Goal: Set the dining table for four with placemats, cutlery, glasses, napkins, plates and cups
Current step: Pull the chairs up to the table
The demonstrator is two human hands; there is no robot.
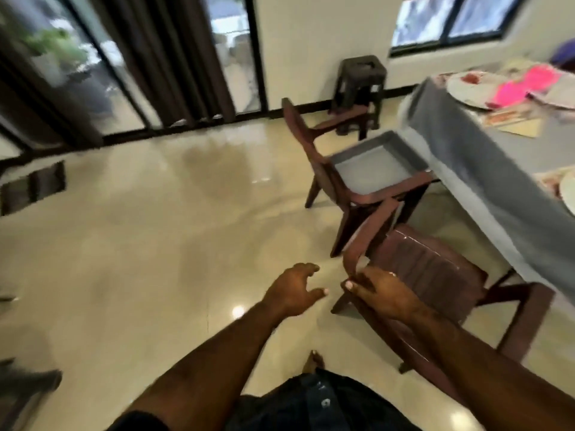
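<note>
Your right hand [385, 293] has its grip curled round the top rail of the nearest chair [432, 275], thumb and fingers closed on the wood; your left hand [295, 287] hangs just beside it with its grip spread loosely and holding nothing; so at this moment you carry no tableware, and I judge you are shifting a seat rather than laying a place; beyond it a second chair [367, 178] with a grey cushion stands tucked against the desk [485, 157], which wears a grey cloth; on the near edge of that desk a placemat with a plate [569, 194] just shows at the frame's border; farther along lie another plate [473, 91] on its mat [510, 119] and something bright pink [529, 85], probably a napkin, though the blur keeps me from being sure; so mats, plates and likely napkins look at least partly laid; no cutlery, glasses or cups can be made out, and most of the desk lies out of view, so you cannot count four finished settings from here.
</note>
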